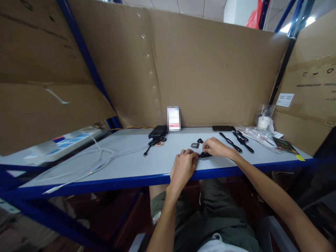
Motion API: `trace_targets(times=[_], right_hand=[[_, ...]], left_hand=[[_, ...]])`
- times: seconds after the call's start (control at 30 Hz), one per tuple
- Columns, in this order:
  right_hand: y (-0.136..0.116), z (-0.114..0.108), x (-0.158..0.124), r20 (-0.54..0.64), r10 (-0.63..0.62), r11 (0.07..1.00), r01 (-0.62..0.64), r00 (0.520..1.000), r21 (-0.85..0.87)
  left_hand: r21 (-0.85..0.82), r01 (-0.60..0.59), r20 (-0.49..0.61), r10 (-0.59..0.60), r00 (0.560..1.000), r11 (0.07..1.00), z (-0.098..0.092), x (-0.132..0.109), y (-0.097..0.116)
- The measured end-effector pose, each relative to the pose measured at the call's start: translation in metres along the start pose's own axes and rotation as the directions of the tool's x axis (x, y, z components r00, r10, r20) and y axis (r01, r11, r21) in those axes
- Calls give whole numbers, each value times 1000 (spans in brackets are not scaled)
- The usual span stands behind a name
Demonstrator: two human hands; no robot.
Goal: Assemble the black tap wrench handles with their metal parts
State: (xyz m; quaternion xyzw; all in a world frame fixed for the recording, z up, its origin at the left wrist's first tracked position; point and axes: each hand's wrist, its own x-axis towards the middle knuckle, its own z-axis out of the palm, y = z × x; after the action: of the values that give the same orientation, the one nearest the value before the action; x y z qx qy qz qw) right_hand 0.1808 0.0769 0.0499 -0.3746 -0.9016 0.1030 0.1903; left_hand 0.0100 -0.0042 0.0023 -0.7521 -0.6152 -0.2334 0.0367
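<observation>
Near the table's front edge lies a small black tool body [205, 154], long and slim like a spokeshave's, partly covered by my hands. My left hand [185, 161] is closed on its left end, fingers bent over it. Just above its right part, my right hand [215, 147] is closed in a pinch; whatever sits between those fingertips is hidden. Beyond my hands lie a flat grey metal blade with a notch [195, 145] and a small black piece [200, 140].
Two similar long black tools, one slimmer [231, 142] and one bulkier [243, 140], lie at right, by plastic bags [256, 133] and a dark phone [222, 128]. A black box [158, 131], a bright screen [173, 119] and white cables [105, 161] are further left. Cardboard [210, 70] walls the back.
</observation>
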Motion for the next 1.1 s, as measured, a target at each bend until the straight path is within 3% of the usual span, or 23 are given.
trace_targets(times=[0.17,0.53,0.8,1.1], right_hand=[[-4,4,-4,-64,88,996,-88,994,-8],[-3,8,2,-62,189,982,-189,980,-9],[-9,6,-2,-34,118,993,-119,992,-14],[-2,6,-8,-88,149,988,-153,985,-30]], left_hand=[[40,34,12,-35,999,999,-2,-1,2],[50,46,14,-47,999,998,-2,-2,2],[43,33,-14,-32,999,999,1,-2,0],[43,37,-14,-36,999,998,-2,-2,3]])
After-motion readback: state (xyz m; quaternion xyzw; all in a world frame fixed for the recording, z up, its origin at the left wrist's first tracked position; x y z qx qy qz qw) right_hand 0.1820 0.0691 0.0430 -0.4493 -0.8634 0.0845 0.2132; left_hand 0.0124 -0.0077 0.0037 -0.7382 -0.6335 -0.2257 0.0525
